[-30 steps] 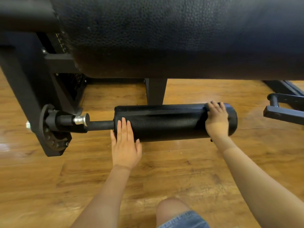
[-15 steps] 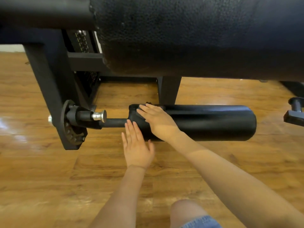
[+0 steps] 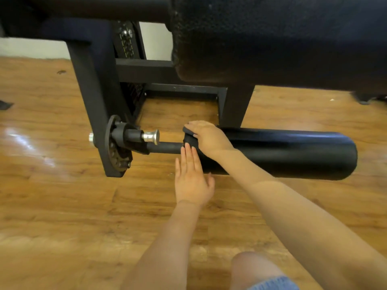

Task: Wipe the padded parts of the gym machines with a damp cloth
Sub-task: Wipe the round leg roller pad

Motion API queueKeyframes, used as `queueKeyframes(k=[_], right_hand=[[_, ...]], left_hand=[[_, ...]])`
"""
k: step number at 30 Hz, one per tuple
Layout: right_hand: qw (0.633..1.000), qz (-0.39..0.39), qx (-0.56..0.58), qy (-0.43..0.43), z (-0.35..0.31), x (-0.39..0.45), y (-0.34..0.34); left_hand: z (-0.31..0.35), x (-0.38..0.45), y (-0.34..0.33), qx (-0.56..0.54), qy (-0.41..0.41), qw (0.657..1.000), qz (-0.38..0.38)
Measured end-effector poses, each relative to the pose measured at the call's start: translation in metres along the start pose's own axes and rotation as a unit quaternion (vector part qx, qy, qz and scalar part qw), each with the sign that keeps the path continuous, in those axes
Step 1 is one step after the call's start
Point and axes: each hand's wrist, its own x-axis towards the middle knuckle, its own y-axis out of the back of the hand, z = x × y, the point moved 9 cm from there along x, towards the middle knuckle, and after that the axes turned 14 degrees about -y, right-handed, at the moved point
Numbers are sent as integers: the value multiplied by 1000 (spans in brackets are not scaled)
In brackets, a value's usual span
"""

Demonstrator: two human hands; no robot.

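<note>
Dark cloth, apparently, under right hand fingers at roller pad end.

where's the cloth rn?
Head view, centre: the dark cloth is under the right hand at the roller pad's left end, just above the left hand.

Bare forearms, no sleeves, blue denim shorts hem, bare knee

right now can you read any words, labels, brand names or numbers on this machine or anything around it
None can be read.
Weight stack behind the frame: faint yellowish marks run down it, too small and blurred to read.
Roller pad, large pad above it, black cloth under the right hand and the silver knob: no text shows.
</note>
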Motion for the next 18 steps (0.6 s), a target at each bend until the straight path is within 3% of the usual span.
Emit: queueKeyframes(k=[5,8,11,13,18], right_hand=[[995,-16,-92,28,24,-38,-3],[997,20,-50,-52,66,-31,25],[992,-17,-6,-126,95,1,35],[988,-54,-55,-132,91,8,25],[994,3,-82,-74,75,-30,24]], left_hand=[[-6,-19,-11,29,-2,998,-59],[-8,-18,-6,33,-4,998,-59],[-6,-16,-3,37,-5,998,-57],[-5,-17,-5,42,0,997,-64],[0,-24,-10,57,17,995,-82]])
